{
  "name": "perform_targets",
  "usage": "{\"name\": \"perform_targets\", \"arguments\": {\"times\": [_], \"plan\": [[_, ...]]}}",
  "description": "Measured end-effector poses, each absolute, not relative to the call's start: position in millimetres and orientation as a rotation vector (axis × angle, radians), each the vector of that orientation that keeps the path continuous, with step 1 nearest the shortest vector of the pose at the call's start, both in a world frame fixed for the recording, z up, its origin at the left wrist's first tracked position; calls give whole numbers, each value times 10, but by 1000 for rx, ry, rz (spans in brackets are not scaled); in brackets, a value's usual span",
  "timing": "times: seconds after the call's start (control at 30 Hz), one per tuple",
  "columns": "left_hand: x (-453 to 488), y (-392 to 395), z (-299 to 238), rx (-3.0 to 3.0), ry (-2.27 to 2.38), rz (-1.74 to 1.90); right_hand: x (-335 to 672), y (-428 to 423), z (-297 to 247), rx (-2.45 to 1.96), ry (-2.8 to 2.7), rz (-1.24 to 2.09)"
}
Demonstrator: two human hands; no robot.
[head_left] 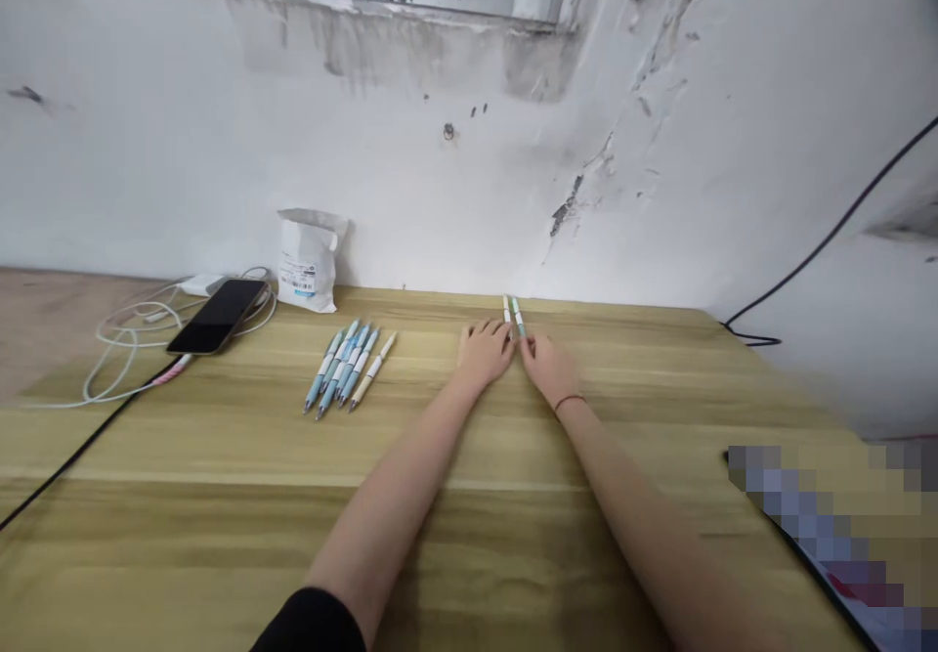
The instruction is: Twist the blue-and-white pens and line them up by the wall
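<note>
Both my arms reach forward over a wooden table. My left hand and my right hand lie side by side near the far edge, knuckles up and fingers curled down. Between them two pens stick out toward the wall, one pale and one teal. Each hand's fingertips seem to rest on the near end of a pen, though the grip itself is hidden. A thin band circles my right wrist. To the left a row of several blue-and-white pens lies on the table, apart from both hands.
A black phone lies at the back left among white charger cables. A small white pouch leans against the stained white wall. A black cable runs down the wall at right. A blurred patch covers the lower right corner.
</note>
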State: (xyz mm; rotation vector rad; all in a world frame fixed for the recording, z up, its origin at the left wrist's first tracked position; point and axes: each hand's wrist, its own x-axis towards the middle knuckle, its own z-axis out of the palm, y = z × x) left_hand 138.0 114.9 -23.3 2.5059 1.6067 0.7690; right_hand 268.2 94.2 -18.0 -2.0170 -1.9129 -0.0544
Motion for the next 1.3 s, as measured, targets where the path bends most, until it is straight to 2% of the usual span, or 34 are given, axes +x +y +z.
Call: {"name": "perform_targets", "arguments": {"times": [0.87,1.17,1.3], "plan": [[1322,1075,-189,2436,1521,840,2749,975,-250,-1848,-1751,135],[773,272,-65,2655,1281,827,2749,857,-228,-1623,-1678,162],[138,-63,-26,2718,1576,819,2579,751,-216,-1529,-1899,149]]}}
